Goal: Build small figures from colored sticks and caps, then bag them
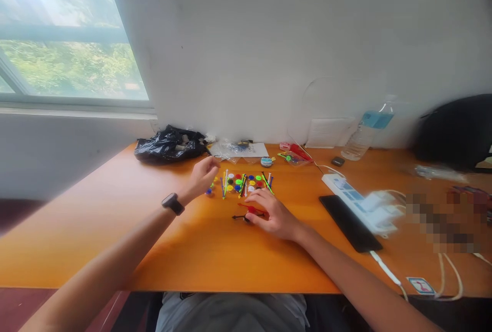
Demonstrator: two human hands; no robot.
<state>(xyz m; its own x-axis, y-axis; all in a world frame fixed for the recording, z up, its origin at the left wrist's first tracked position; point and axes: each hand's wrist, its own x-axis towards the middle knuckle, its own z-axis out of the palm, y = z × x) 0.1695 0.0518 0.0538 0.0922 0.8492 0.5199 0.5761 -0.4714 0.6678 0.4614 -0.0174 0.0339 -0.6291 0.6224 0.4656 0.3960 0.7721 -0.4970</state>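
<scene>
My left hand (204,174), with a dark watch on the wrist, is at the left end of a group of small coloured plastic pieces. Its fingers are curled together, and what they hold, if anything, is hidden. Close to it lie a blue disc (209,191) and a yellow piece. My right hand (272,212) curves over the table with thumb and fingers apart. By its thumb is a red spinner (251,209) with an arrow; a black arrow piece (239,217) lies just below, partly covered. Beyond are rows of round discs (238,182) and thin arrow sticks (224,186).
A black plastic bag (169,145), a white paper (257,149) and a small round tin (266,162) lie along the wall. Farther right are a red packet (302,152), a water bottle (367,132), a power strip (346,193) with cables, and a phone (348,223).
</scene>
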